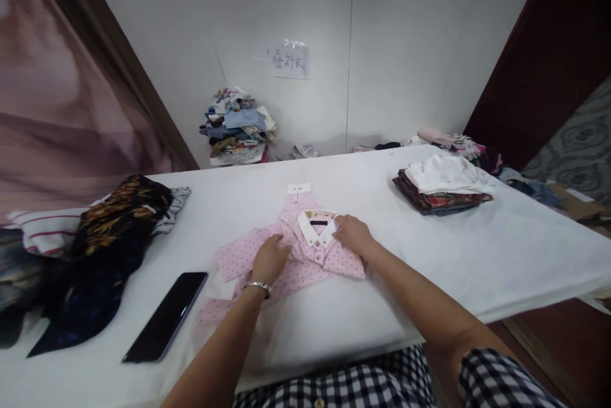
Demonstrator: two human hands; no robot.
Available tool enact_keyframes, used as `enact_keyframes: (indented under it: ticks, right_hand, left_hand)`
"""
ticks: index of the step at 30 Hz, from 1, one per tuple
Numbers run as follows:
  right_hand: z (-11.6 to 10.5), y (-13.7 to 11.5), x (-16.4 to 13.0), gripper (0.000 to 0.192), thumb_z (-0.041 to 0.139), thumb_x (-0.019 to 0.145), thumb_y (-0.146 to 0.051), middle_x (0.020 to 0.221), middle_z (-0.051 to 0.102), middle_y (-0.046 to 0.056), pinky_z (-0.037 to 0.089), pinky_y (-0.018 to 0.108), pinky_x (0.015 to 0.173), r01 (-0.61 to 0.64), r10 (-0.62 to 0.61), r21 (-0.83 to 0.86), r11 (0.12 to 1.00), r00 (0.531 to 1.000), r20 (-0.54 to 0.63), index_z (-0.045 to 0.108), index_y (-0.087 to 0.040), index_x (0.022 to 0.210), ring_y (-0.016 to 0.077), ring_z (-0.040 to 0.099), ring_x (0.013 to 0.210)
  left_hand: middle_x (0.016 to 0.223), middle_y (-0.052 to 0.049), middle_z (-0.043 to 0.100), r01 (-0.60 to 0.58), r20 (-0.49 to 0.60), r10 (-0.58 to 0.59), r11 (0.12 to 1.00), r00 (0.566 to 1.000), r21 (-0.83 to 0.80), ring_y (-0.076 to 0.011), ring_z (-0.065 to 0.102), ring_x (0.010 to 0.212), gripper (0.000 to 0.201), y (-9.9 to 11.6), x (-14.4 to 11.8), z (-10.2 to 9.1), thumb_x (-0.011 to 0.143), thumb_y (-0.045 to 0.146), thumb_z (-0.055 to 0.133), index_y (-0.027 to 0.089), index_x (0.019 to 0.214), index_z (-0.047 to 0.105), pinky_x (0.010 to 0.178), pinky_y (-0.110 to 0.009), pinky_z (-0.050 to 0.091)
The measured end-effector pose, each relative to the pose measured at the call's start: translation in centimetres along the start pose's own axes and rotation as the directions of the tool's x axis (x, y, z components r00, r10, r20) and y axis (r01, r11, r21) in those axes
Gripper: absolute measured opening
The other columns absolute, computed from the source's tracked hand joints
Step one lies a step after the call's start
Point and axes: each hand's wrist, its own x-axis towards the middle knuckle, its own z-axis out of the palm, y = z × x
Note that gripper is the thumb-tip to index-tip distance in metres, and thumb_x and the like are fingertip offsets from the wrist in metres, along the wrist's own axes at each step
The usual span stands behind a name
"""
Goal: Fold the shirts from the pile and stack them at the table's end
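Note:
A pink dotted shirt (300, 277) with a white collar lies partly folded on the white-covered table, buttons facing up. One sleeve (299, 196) with a white cuff points away from me, and more pink cloth spreads to the left. My left hand (271, 261), wearing a silver bracelet, is closed on the cloth at the left of the shirt front, its thumb and fingertips curled. At the collar's right side, my right hand (354, 235) has its fingers and thumb closed on the fabric. The cloth under both palms is hidden.
A black phone (167, 316) lies at the left, beside a heap of dark patterned clothes (119, 230). Folded garments (442, 184) are stacked at the right. Behind the table stands a tall pile of clothes (238, 125). A handwritten paper sign (291, 61) hangs on the wall.

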Motion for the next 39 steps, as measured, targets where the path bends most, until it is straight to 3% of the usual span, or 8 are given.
enact_keyframes:
  ticks: [4,7,12,14,19,25,32,39]
  right_hand:
    - [-1.1,2.1,-0.4,0.015,0.049,0.079,-0.013,0.081,0.066,0.003,0.041,0.027,0.068,0.18,-0.165,0.113,0.977,0.978,-0.128,0.062,-0.02,0.075,0.0173,0.059,0.077]
    - [-4.4,5.1,-0.4,0.016,0.048,0.082,-0.018,0.082,0.066,0.004,0.044,0.029,0.072,0.185,-0.11,0.18,0.966,0.925,-0.363,0.063,-0.022,0.078,0.0178,0.059,0.079]
    - [-10.2,13.0,-1.0,0.028,0.054,0.081,-0.039,0.092,0.066,0.008,0.049,0.036,0.075,0.074,0.259,0.353,0.933,0.543,-0.799,0.065,-0.018,0.096,0.0205,0.06,0.08]
    - [-10.3,15.9,-2.3,0.039,0.058,0.076,-0.043,0.104,0.066,0.011,0.05,0.037,0.074,-0.003,0.37,0.432,0.902,0.521,-0.769,0.064,-0.018,0.106,0.0216,0.062,0.084]
    - [-5.0,18.4,-6.1,0.041,0.057,0.076,-0.047,0.099,0.071,0.012,0.052,0.036,0.068,-0.032,0.398,0.56,0.828,0.738,-0.545,0.068,-0.018,0.102,0.0229,0.065,0.081]
    - [-0.2,15.7,-7.0,0.03,0.05,0.084,-0.037,0.099,0.073,0.008,0.05,0.041,0.088,0.025,0.179,0.434,0.901,0.889,-0.422,0.072,-0.021,0.096,0.0236,0.065,0.093]
    - [-0.3,15.0,-7.6,0.036,0.054,0.084,-0.031,0.128,0.062,0.01,0.039,0.05,0.104,0.211,-0.147,0.142,0.967,0.919,-0.365,0.067,-0.021,0.116,0.028,0.05,0.124]
    - [0.0,14.9,-7.6,0.03,0.052,0.086,-0.027,0.124,0.064,0.008,0.041,0.048,0.103,0.153,-0.119,0.092,0.984,0.946,-0.301,0.071,-0.023,0.108,0.0263,0.055,0.118]
  left_hand:
    - [0.097,-0.012,0.066,-0.15,-0.12,0.14,0.985,0.983,-0.08,-0.0281,0.063,0.08,0.017,3.3,1.9,-1.4,0.082,0.033,0.057,0.017,0.084,0.064,0.069,-0.045,0.054]
    - [0.102,-0.009,0.064,-0.316,-0.207,0.283,0.937,0.936,-0.149,-0.0254,0.061,0.094,0.02,9.0,5.1,-2.2,0.085,0.038,0.057,0.019,0.088,0.063,0.086,-0.044,0.051]
    - [0.139,-0.011,0.05,-0.528,-0.238,0.472,0.768,0.849,-0.363,-0.0176,0.051,0.124,0.041,20.4,10.5,-1.6,0.091,0.026,0.049,0.019,0.132,0.045,0.099,-0.032,0.045]
    - [0.155,-0.012,0.03,-0.592,-0.185,0.578,0.672,0.795,-0.444,-0.0189,0.035,0.138,0.056,22.4,10.7,-0.7,0.091,0.027,0.051,0.02,0.143,0.032,0.104,-0.033,0.042]
    - [0.154,-0.008,0.033,-0.6,0.035,0.65,0.719,0.759,-0.351,-0.0272,0.032,0.141,0.041,16.7,7.1,2.6,0.088,0.038,0.055,0.023,0.126,0.057,0.11,-0.046,0.037]
    - [0.15,-0.01,0.041,-0.521,0.442,0.415,0.84,0.795,0.148,-0.0309,0.036,0.138,0.059,7.9,4.4,5.2,0.081,0.049,0.062,0.023,0.133,0.054,0.113,-0.05,0.03]
    - [0.111,-0.008,0.068,-0.626,0.363,0.525,0.732,0.77,0.269,-0.026,0.059,0.111,0.01,8.8,5.0,4.4,0.082,0.025,0.061,0.021,0.078,0.07,0.095,-0.038,0.048]
    - [0.104,-0.017,0.062,-0.394,-0.031,0.42,0.873,0.907,0.29,-0.0332,0.059,0.101,0.025,13.4,11.6,-2.4,0.092,0.023,0.044,0.01,0.089,0.064,0.087,-0.053,0.046]
